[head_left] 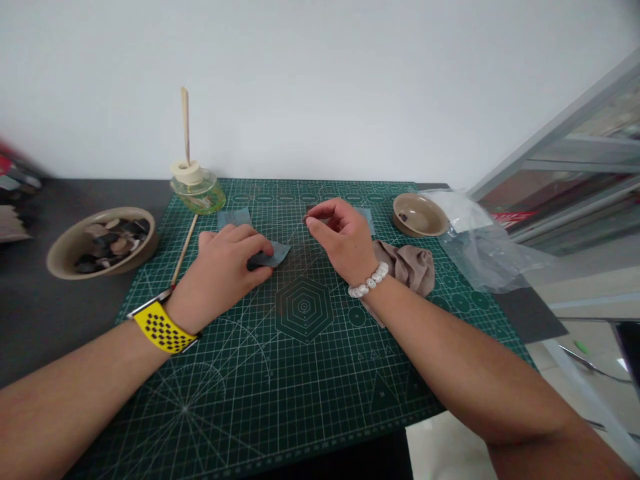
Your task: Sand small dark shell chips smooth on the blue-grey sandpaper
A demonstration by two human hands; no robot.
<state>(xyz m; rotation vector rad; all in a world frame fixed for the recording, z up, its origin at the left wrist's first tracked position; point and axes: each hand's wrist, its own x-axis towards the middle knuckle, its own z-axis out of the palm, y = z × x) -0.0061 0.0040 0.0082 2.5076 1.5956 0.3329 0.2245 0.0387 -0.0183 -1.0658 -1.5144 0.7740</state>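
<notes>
My left hand (233, 263) is closed on a small folded piece of grey-blue sandpaper (281, 253), held between thumb and fingers over the green cutting mat (320, 380). Thumb and fingertips of my right hand (340, 237) pinch a small dark brown piece (309, 212), mostly hidden by the fingers. Another grey-blue sheet (234, 218) lies flat just behind my left hand. A similar sheet (367, 220) shows partly behind my right hand. Dark dust covers the mat between the hands. A crumpled brown cloth (413, 267) lies beside my right wrist.
At the left stands a brown bowl (60, 257) of dark and tan pieces. A glass jar (200, 193) with an upright stick stands at the back left; a thin wooden stick (186, 247) lies near it. A second bowl (430, 217) and a clear plastic bag (487, 250) are at the right.
</notes>
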